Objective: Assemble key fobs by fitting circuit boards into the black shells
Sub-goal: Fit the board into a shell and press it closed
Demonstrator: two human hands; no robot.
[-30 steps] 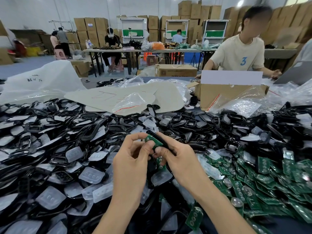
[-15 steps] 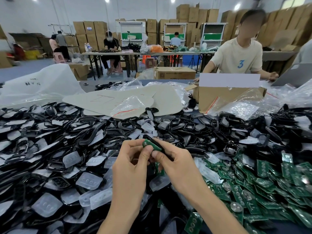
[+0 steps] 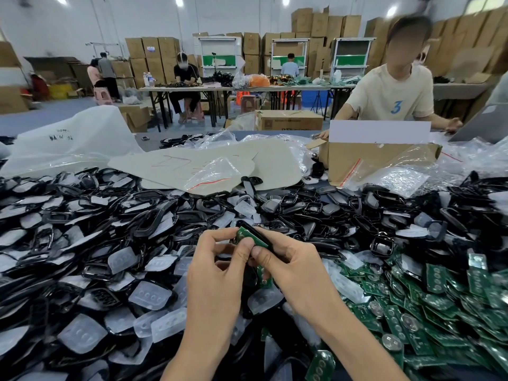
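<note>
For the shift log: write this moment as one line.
step: fitting | left hand: pinches circuit board | right hand: grips black shell | board seated: cannot tell | loose boards: heaped right

a: the circuit board (image 3: 244,235) up front is green, the shell (image 3: 254,229) behind it glossy black.
b: same green on the heap of boards (image 3: 428,298), dotted with silver discs.
a: the shell pile (image 3: 82,215) is black, flecked with milky, translucent button pads (image 3: 149,295).
b: brown cardboard box (image 3: 357,160) with a white flap. clear bags (image 3: 211,174) with a red strip.
a: and a cream t-shirt (image 3: 384,89) with a blue "3".
</note>
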